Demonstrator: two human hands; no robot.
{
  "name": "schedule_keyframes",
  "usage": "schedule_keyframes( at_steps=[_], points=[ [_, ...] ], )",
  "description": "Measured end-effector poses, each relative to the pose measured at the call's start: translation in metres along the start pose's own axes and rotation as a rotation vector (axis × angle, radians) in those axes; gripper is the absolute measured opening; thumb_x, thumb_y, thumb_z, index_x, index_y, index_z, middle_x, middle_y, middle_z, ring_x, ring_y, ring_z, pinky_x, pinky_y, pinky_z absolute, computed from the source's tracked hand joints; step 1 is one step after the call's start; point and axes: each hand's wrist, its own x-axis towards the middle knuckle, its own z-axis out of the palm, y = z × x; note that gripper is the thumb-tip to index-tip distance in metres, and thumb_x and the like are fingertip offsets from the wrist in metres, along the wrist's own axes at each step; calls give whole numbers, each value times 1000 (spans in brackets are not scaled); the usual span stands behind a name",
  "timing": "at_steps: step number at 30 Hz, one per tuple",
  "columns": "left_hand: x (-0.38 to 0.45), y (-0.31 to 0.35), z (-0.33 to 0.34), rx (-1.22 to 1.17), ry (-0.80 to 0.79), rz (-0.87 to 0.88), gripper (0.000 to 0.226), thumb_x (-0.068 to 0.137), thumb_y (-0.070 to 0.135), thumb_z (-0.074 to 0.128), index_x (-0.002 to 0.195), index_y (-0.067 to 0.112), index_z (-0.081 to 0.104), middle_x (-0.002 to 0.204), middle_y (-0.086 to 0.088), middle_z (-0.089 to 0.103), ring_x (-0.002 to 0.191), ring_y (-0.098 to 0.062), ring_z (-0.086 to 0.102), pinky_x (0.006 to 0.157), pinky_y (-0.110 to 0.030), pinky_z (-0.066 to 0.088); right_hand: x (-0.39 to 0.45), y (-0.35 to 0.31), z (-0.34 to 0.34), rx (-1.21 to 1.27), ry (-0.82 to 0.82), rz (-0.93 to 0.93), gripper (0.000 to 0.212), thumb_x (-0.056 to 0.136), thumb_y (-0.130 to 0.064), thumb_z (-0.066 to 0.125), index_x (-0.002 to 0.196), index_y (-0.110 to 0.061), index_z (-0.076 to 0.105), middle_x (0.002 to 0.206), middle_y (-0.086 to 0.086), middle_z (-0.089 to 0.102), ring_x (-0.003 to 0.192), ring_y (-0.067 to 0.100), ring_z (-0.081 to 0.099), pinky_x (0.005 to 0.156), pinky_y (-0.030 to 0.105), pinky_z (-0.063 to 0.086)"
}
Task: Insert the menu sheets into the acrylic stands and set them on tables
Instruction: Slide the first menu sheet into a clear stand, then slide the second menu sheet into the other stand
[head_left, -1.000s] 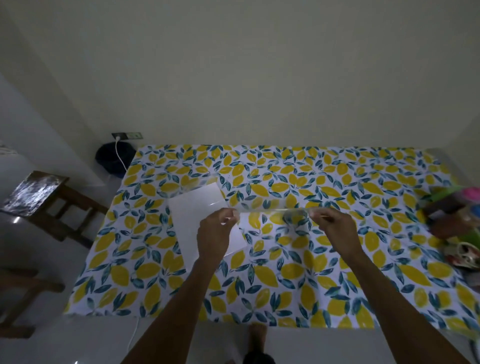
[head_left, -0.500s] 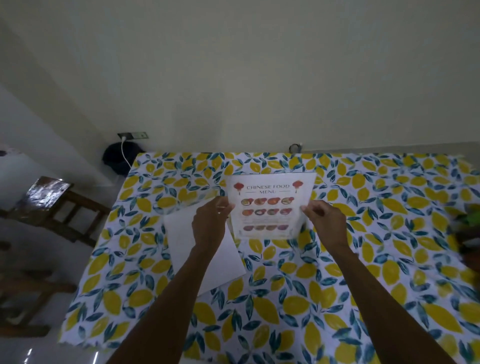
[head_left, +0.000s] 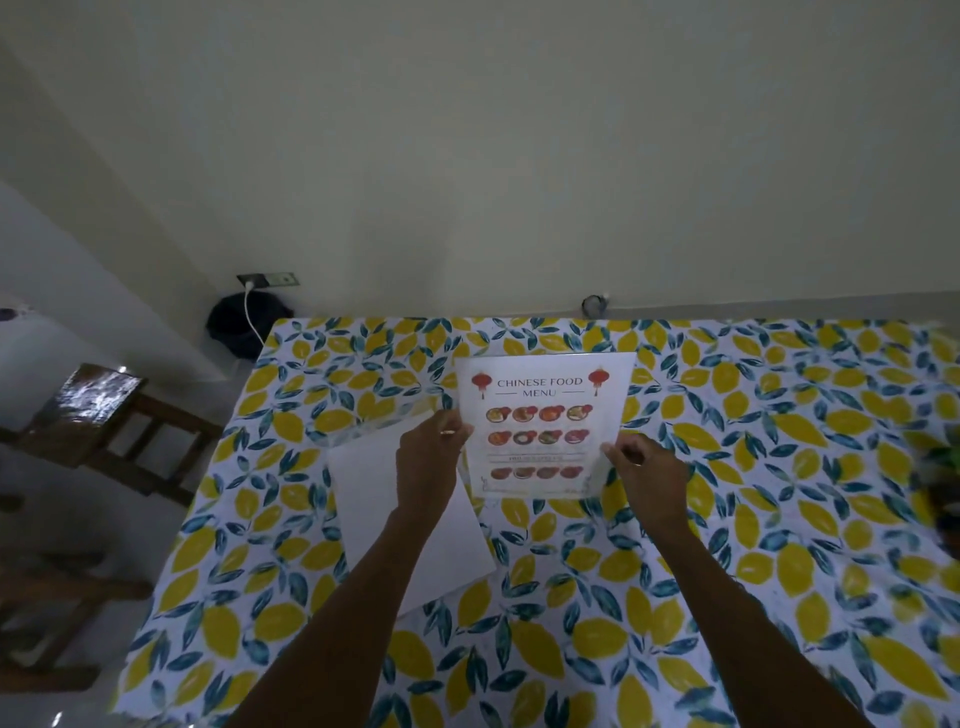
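One acrylic stand (head_left: 545, 423) holding one Chinese food menu sheet, upright above the lemon-print tablecloth (head_left: 779, 519), left hand (head_left: 428, 460) and right hand (head_left: 647, 475) pinching its side edges, one blank white sheet (head_left: 374, 499) lying flat beneath the left hand

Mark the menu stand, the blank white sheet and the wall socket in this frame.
menu stand (head_left: 543, 387), head view, on the printed title near the top.
blank white sheet (head_left: 363, 483), head view, on its bare left part.
wall socket (head_left: 268, 280), head view, on the plate's middle.
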Motion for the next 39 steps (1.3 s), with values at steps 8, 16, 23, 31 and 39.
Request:
schedule_keyframes(
  at_steps=[8,16,23,31,39],
  points=[
    [-7,-16,-8,-215,-98,42,25,84,30,69,107,22,66,105,-1,75,88,-15,72,81,-44,60,-20,-17,-1,-14,55,157,20,85,-25,71,96,-7,69,92,10,73,83,23,67,74,28,43],
    [-37,-105,-52,-121,-152,-7,38,84,44,71,115,23,61,112,5,67,91,-14,66,84,-42,57,-91,-49,55,-112,-28,183,24,85,-20,71,103,-6,64,98,14,70,90,30,66,76,34,49],
    [-61,-196,-86,-10,-252,-221,56,86,48,66,126,10,54,122,-7,60,111,-27,59,93,-39,48,-134,-79,138,-168,-298,217,37,84,-28,70,111,-6,59,106,11,64,99,29,61,76,30,42],
    [-85,-222,-78,-25,-290,-353,46,88,40,67,116,6,54,107,-11,59,104,-31,58,82,-36,43,-150,-74,183,-364,-391,244,51,83,-34,68,124,-9,51,116,18,55,112,36,52,98,44,41],
    [-80,-212,-77,-15,-192,-352,40,92,28,64,123,3,56,116,-16,65,106,-32,62,89,-39,48,-139,-68,183,-267,-413,272,28,82,-24,57,109,-18,51,96,11,61,84,32,58,68,36,45]
  ],
)
